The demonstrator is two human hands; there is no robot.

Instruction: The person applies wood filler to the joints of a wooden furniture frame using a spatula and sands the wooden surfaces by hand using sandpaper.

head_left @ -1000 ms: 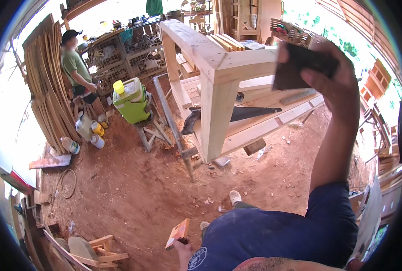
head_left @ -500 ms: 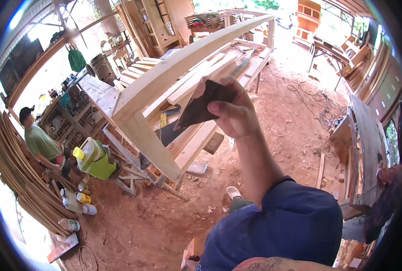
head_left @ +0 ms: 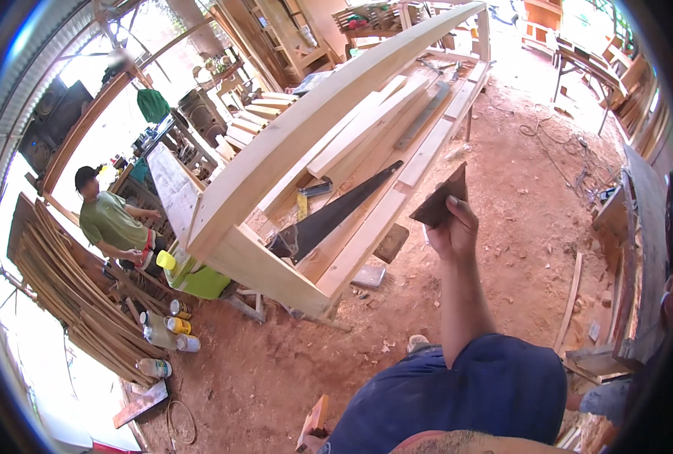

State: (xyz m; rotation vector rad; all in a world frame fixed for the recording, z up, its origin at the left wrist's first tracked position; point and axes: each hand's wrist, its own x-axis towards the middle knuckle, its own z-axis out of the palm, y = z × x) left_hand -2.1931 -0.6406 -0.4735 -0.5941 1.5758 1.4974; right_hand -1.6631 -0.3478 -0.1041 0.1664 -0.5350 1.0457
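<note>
In my right hand [head_left: 455,231], raised beside the long wooden frame, is a small dark brown piece of what looks like sandpaper [head_left: 444,198]. My thumb presses its near face and the fingers are behind it. Low in the picture, partly hidden by my blue sleeve, my left hand [head_left: 318,442] grips an orange-brown wooden block [head_left: 315,418]. The frame [head_left: 283,144] has a curved pale top rail and rests on supports. Inside it lie a handsaw [head_left: 344,204] with a dark blade, loose boards [head_left: 374,125] and a grey metal strip [head_left: 422,117].
At the left a person in a green shirt [head_left: 113,223] stands near leaning planks [head_left: 71,295]. A green and white container [head_left: 200,276] is by the frame's near end. Several cans and jugs [head_left: 158,329] stand on the dirt floor. Cables [head_left: 575,166] lie at the right, near a large panel [head_left: 643,250].
My right hand has moved right with the sandpaper, from in front of the frame to over the floor, uncovering the handsaw. The view has turned, and the person in green has changed posture.
</note>
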